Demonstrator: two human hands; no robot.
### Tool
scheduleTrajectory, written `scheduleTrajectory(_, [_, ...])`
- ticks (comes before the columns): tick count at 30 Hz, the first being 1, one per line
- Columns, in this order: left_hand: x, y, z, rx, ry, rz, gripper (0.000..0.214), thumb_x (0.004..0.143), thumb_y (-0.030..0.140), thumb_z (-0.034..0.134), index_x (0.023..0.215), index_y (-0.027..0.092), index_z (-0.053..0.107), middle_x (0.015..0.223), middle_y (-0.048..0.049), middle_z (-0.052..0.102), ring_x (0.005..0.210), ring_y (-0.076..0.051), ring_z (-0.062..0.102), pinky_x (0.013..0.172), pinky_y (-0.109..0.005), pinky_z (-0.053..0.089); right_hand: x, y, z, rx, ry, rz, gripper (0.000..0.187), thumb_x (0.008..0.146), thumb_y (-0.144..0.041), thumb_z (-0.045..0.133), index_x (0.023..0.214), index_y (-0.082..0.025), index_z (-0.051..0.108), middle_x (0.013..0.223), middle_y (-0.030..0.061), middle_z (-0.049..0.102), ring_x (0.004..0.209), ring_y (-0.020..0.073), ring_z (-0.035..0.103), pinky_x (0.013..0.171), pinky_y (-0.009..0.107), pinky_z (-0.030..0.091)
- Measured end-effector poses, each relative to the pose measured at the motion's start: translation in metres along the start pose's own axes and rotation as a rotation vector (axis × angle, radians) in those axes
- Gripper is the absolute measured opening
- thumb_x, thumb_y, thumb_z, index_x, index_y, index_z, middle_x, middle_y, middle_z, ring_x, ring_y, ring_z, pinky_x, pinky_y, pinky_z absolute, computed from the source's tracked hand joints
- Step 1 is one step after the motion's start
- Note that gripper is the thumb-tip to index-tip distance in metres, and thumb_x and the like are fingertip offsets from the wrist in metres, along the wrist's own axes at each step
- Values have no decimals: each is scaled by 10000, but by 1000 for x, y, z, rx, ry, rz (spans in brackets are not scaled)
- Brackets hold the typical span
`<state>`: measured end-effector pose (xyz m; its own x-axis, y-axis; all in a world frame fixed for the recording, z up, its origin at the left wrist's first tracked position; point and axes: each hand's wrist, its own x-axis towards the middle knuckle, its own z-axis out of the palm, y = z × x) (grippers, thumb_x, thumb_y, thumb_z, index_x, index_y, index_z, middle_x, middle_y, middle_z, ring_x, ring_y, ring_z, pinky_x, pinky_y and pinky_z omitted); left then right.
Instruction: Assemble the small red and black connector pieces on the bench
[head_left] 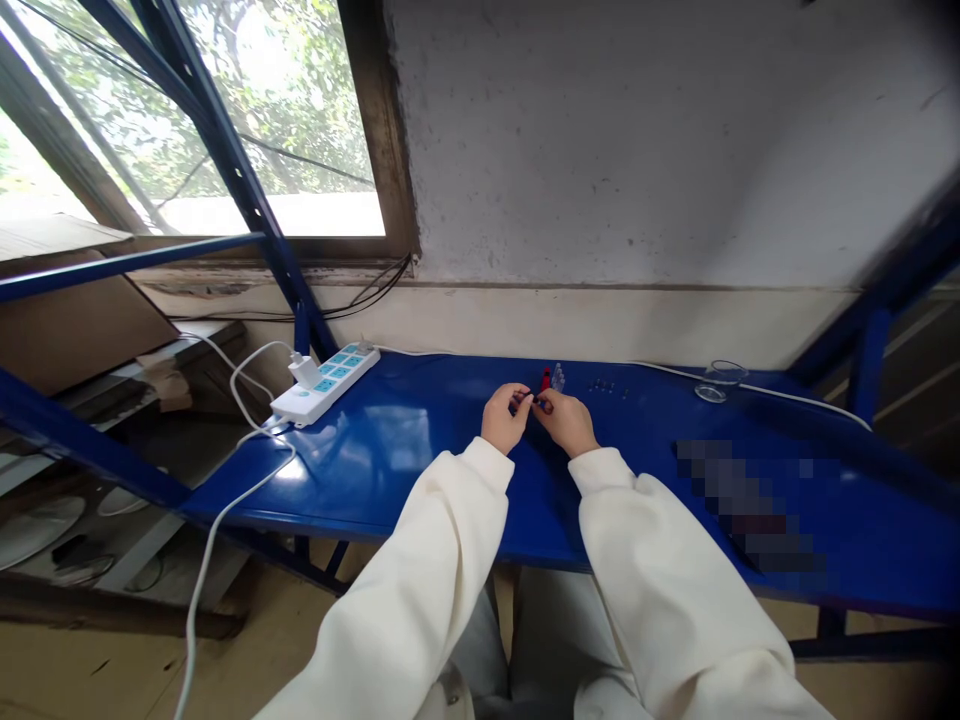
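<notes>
My left hand (507, 416) and my right hand (566, 419) come together above the middle of the blue table (390, 490). Both are closed in a pinch, fingertips nearly touching, around a small dark piece (535, 399) too small to name. Just behind the fingers stand a small red object (546, 379) and a clear plastic piece (558, 377), both partly hidden by my right hand. To the right of them, several tiny dark parts (607, 389) lie scattered on the tabletop.
A white power strip (326, 385) with a plugged-in adapter (304, 370) lies at the left, its cable hanging over the edge. A clear glass (718, 383) stands at the back right. A blurred-out dark object (742, 505) lies at the right. Blue metal posts frame both ends.
</notes>
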<state>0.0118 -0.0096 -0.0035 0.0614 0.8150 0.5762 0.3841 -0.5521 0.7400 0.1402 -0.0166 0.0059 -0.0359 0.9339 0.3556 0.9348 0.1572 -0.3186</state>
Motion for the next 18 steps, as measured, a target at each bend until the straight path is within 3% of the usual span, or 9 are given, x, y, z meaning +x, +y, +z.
scheduleTrajectory(10, [0,-6,2,2,-22,-44,144,770,255,489,859,164,557,782,-31,595,598,-82,513,612,-225,444,-2,-2,3,-162,-48,-45,182,810,-308,419,800,-197,563,717,46,639,630,155,574,496,224,235])
scheduleTrajectory(18, [-1,0,2,45,33,-49,176,791,293,474,902,176,544,819,-32,594,654,-94,540,647,-230,450,-4,-10,2,-30,-18,-39,187,813,-341,414,788,-204,539,690,26,617,614,144,559,497,224,234])
